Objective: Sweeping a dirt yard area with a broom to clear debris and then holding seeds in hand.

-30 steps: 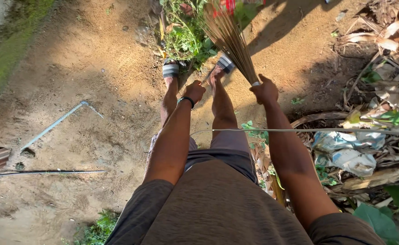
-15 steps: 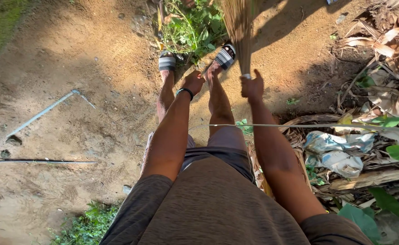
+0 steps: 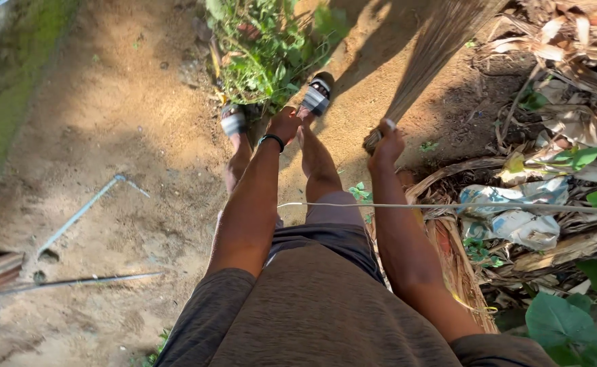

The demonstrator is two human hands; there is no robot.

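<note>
Out over the dirt path, the right hand (image 3: 388,144) is wrapped tight around the bound end of a stick broom (image 3: 434,47), its bristles fanning toward the dry leaves (image 3: 570,41); it looks light and springy, best gripped at that binding. The left hand (image 3: 285,124) hangs loosely curled, empty
</note>
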